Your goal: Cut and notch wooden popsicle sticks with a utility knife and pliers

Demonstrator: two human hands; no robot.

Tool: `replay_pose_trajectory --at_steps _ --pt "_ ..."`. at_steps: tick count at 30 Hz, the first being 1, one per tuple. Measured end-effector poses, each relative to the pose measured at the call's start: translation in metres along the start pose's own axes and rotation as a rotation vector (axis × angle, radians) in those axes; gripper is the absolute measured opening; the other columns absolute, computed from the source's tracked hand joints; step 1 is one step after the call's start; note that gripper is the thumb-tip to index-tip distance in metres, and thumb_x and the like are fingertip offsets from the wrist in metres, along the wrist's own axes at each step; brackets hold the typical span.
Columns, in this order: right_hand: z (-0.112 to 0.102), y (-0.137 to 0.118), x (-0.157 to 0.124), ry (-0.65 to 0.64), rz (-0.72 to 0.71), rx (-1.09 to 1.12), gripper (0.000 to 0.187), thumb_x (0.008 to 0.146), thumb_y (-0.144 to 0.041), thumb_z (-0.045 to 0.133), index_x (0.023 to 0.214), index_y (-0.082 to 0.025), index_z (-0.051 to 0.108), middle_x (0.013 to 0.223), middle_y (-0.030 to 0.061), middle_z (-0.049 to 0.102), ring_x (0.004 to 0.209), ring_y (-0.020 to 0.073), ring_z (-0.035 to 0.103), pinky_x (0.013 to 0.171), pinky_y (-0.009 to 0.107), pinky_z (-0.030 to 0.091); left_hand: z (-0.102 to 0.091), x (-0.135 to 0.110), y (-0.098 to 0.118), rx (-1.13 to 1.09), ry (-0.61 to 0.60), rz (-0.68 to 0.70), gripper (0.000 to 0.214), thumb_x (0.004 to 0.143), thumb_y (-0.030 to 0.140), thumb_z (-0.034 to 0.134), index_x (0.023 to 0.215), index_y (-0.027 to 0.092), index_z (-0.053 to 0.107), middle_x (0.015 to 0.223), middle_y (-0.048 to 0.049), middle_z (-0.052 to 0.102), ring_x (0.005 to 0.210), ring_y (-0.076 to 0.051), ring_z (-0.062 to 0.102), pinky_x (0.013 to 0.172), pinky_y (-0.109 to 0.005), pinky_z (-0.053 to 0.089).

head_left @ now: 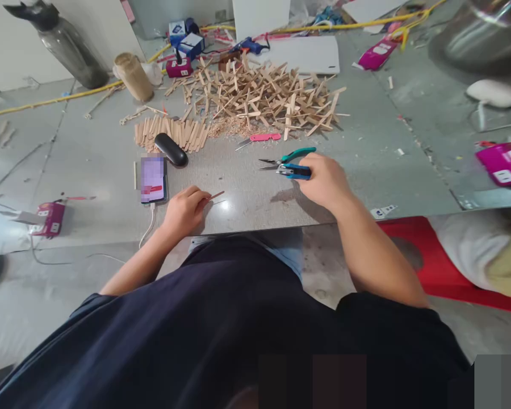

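Observation:
Close to the table's front edge, my left hand (185, 209) pinches a thin wooden stick (218, 195), whose tip points right. My right hand (325, 177) is closed around a blue-handled hand tool (294, 171) with a metal head facing left; its exact kind is unclear. Just behind that tool lie teal-handled pliers (298, 154), their pointed jaws apart. A pink-handled folding knife (264, 137) rests farther back with its blade out. Beyond it spreads a large heap of loose wooden sticks (272, 96), and a row of sticks (196, 136) lies side by side to the left.
A phone (152, 179) with a cable and a black oblong case (171, 149) lie left of centre. Behind stand a jar (134, 76) and a dark bottle (68, 45). Wood shavings (230, 127) lie before the heap. A red stool (421, 250) is below the right edge.

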State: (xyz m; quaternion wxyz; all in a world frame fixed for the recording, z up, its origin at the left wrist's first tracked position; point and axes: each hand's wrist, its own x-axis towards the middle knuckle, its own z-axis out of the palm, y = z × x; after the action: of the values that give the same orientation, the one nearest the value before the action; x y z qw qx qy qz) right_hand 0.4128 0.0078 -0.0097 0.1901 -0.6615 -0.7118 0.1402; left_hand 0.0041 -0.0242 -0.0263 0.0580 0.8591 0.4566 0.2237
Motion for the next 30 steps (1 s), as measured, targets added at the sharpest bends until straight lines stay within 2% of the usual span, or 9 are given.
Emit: replay_pose_trajectory --at_steps 3,6,9,11,16,20,25,30 --pt "0.003 0.006 0.012 0.001 0.037 -0.088 0.007 0.096 -0.028 0.082 0.09 -0.026 0.078 0.116 0.0147 0.081 0.113 0.0399 0.078 0.085 0.047 0.054 0.008 -0.02 -0.006 0.007 0.101 -0.041 0.03 0.118 0.021 0.058 0.116 0.02 0.088 0.105 -0.0114 0.084 0.094 -0.024 0.08 0.082 -0.036 0.064" --pt "0.002 0.001 0.036 -0.002 0.04 -0.13 0.009 0.095 -0.033 0.086 0.094 -0.026 0.08 0.117 0.0158 0.082 0.112 0.0405 0.077 0.086 0.049 0.055 0.011 -0.034 -0.01 0.024 0.149 -0.047 0.031 0.119 0.021 0.057 0.114 0.021 0.087 0.103 -0.0106 0.083 0.092 -0.024 0.079 0.081 -0.036 0.063" --pt "0.003 -0.015 0.073 0.007 0.026 -0.13 0.011 0.103 -0.037 0.078 0.103 -0.027 0.082 0.106 0.0151 0.082 0.102 0.0383 0.077 0.082 0.048 0.053 0.015 -0.039 -0.009 0.04 0.152 -0.023 0.031 0.119 0.023 0.057 0.115 0.022 0.088 0.102 -0.0105 0.083 0.091 -0.024 0.078 0.081 -0.036 0.062" --pt "0.008 -0.029 0.1 0.018 0.0 -0.142 0.013 0.105 -0.037 0.074 0.109 -0.027 0.083 0.106 0.0153 0.082 0.105 0.0392 0.076 0.085 0.049 0.053 0.018 -0.038 -0.007 0.05 0.142 -0.008 0.032 0.12 0.023 0.057 0.116 0.022 0.089 0.102 -0.0108 0.084 0.09 -0.024 0.078 0.081 -0.037 0.061" --pt "0.029 -0.051 0.15 -0.015 -0.03 -0.202 0.019 0.098 -0.04 0.087 0.105 -0.024 0.081 0.106 0.0198 0.081 0.107 0.0411 0.074 0.09 0.052 0.053 0.019 -0.035 -0.005 0.057 0.12 0.003 0.033 0.121 0.023 0.056 0.118 0.022 0.089 0.103 -0.0114 0.084 0.092 -0.024 0.079 0.082 -0.036 0.062" --pt "0.041 -0.047 0.159 -0.034 -0.053 -0.214 0.027 0.1 -0.049 0.087 0.105 -0.023 0.08 0.103 0.021 0.08 0.111 0.0417 0.073 0.094 0.053 0.055 0.018 -0.037 -0.005 0.054 0.087 0.013 0.037 0.122 0.024 0.053 0.119 0.021 0.09 0.104 -0.0128 0.084 0.093 -0.025 0.08 0.083 -0.037 0.063" --pt "0.047 -0.036 0.161 -0.017 -0.086 -0.202 0.028 0.094 -0.048 0.089 0.105 -0.023 0.081 0.105 0.0209 0.078 0.117 0.0441 0.072 0.098 0.056 0.055 0.019 -0.033 -0.004 0.052 0.005 0.026 0.034 0.118 0.02 0.056 0.119 0.024 0.09 0.105 -0.0118 0.085 0.094 -0.024 0.078 0.086 -0.037 0.062" --pt "0.053 -0.034 0.163 -0.022 -0.108 -0.183 0.026 0.093 -0.046 0.088 0.094 -0.024 0.076 0.1 0.0184 0.075 0.109 0.0421 0.071 0.099 0.059 0.055 0.016 -0.029 -0.004 0.059 -0.031 0.021 0.034 0.119 0.022 0.055 0.117 0.023 0.09 0.105 -0.012 0.084 0.094 -0.024 0.077 0.086 -0.036 0.062"
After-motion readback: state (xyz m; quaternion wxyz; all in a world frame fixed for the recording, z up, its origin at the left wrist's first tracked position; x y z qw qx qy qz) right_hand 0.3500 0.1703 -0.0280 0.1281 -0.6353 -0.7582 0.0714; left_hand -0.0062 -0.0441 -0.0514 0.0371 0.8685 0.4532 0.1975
